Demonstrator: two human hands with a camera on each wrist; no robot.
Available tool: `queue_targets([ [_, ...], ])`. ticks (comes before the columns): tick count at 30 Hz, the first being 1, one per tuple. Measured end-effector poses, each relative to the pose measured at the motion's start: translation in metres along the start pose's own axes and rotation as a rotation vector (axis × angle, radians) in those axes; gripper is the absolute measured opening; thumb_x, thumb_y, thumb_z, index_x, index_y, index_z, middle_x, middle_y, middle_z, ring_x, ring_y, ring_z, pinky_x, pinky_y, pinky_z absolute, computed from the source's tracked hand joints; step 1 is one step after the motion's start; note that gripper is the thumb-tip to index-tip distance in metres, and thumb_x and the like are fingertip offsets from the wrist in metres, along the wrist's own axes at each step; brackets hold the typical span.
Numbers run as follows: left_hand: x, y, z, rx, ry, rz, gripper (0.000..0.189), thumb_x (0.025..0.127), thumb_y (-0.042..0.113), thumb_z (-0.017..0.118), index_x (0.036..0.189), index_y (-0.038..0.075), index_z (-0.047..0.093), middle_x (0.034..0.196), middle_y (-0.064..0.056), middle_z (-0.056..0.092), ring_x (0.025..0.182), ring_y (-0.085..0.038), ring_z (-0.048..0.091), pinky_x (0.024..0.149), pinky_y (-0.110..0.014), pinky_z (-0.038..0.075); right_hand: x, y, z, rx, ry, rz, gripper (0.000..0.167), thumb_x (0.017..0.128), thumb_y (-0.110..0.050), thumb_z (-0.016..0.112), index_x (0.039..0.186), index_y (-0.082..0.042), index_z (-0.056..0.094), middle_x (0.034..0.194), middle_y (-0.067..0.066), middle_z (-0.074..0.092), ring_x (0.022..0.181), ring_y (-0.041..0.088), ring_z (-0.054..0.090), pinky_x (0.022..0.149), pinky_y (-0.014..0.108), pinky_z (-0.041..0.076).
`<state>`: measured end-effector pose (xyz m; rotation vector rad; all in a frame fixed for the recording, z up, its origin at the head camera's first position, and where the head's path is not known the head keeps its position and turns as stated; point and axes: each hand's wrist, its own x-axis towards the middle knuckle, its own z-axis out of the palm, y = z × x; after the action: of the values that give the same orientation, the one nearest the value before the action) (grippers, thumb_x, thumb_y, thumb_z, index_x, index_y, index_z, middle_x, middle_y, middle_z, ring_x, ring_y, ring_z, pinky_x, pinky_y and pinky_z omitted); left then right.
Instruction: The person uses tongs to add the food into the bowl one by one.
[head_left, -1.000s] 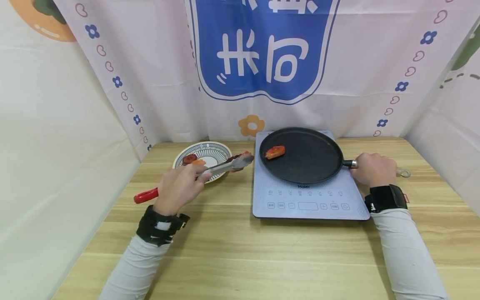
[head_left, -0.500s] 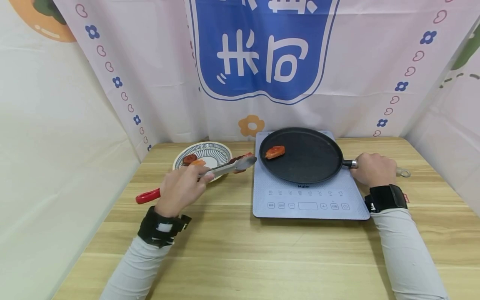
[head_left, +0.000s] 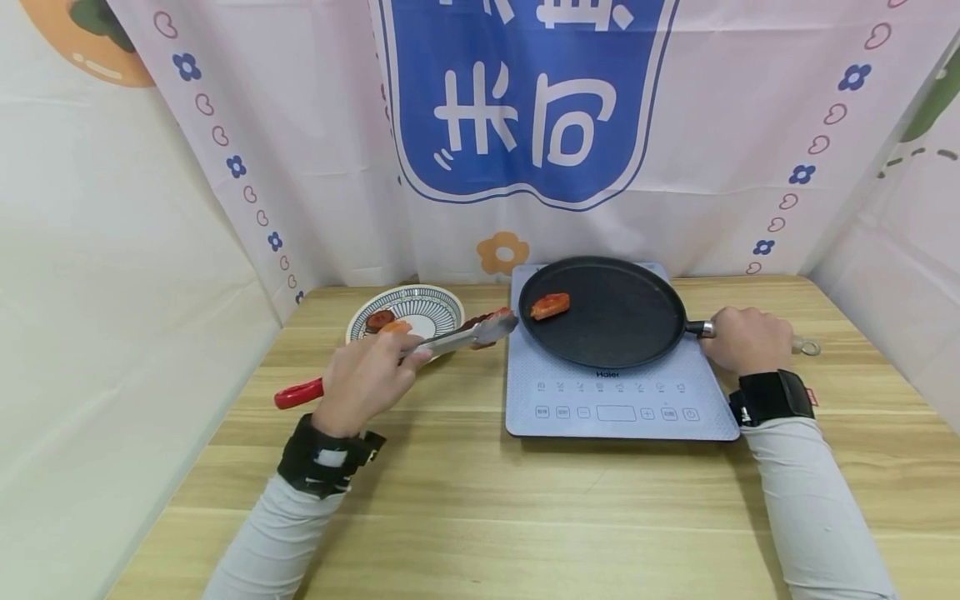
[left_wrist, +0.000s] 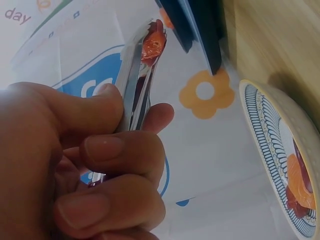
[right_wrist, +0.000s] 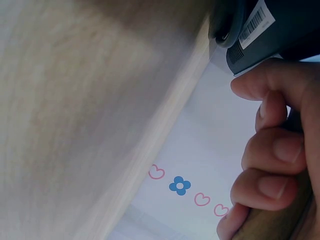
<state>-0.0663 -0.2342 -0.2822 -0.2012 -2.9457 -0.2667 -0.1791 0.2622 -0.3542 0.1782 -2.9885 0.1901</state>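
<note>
My left hand [head_left: 369, 379] grips metal tongs [head_left: 453, 340] with a red handle end. Their tips pinch a dark red piece of food [left_wrist: 153, 46], just left of the cooktop and raised above the table. Behind the hand, a patterned white plate [head_left: 447, 302] bears more food: a dark red round piece [head_left: 379, 320] and an orange piece [left_wrist: 299, 181]. My right hand [head_left: 752, 340] is curled round the handle [head_left: 701, 328] of a flat black pan [head_left: 611, 317]. One reddish-orange piece of food [head_left: 551, 306] lies at the left side of the pan.
The pan sits on a pale induction cooktop [head_left: 615, 423] with touch controls along its front. Both stand on a wooden table [head_left: 480, 508] close to a printed cloth [head_left: 330, 167] at the back. The plate is left of the cooktop.
My left hand and the tongs have shifted slightly to the right, bringing the pinched food closer to the pan's left edge. The right hand and the pan have stayed in place.
</note>
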Motion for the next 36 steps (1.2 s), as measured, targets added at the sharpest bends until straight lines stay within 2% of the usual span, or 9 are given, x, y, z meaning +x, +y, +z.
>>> queue_targets([
  [12,0.0,0.005,0.002,-0.009,0.021,0.026,0.021,0.101,0.042,0.069,0.098,0.024,0.079,0.078,0.002,0.057,0.061,-0.017,0.05,0.05,-0.034,0.031,0.001,0.0,0.002,0.003,-0.011,0.001,0.033,0.087,-0.023,0.071,0.059,-0.013,0.059,0.058,0.005,0.053,0.057,0.03,0.051,0.052,0.043,0.037],
  [22,0.002,0.013,0.002,-0.019,0.036,0.057,0.02,0.1,0.038,0.072,0.092,0.021,0.078,0.073,0.0,0.057,0.061,-0.017,0.047,0.05,-0.032,0.029,0.001,0.002,0.004,0.003,0.002,0.003,0.031,0.088,-0.023,0.072,0.061,-0.012,0.061,0.059,0.006,0.053,0.058,0.031,0.051,0.052,0.044,0.037],
  [28,0.003,0.016,0.002,-0.023,0.025,0.047,0.021,0.101,0.04,0.07,0.096,0.022,0.079,0.071,0.001,0.054,0.062,-0.018,0.048,0.052,-0.032,0.03,0.001,0.002,0.002,0.004,-0.007,0.002,0.033,0.088,-0.025,0.073,0.061,-0.011,0.061,0.06,0.008,0.055,0.058,0.032,0.052,0.052,0.045,0.038],
  [36,0.006,0.02,0.002,-0.033,0.026,0.053,0.023,0.102,0.042,0.069,0.092,0.023,0.077,0.069,0.001,0.052,0.064,-0.018,0.049,0.051,-0.033,0.031,0.0,0.0,0.001,0.004,0.005,0.003,0.033,0.088,-0.025,0.073,0.061,-0.01,0.061,0.058,0.006,0.053,0.057,0.03,0.05,0.051,0.043,0.036],
])
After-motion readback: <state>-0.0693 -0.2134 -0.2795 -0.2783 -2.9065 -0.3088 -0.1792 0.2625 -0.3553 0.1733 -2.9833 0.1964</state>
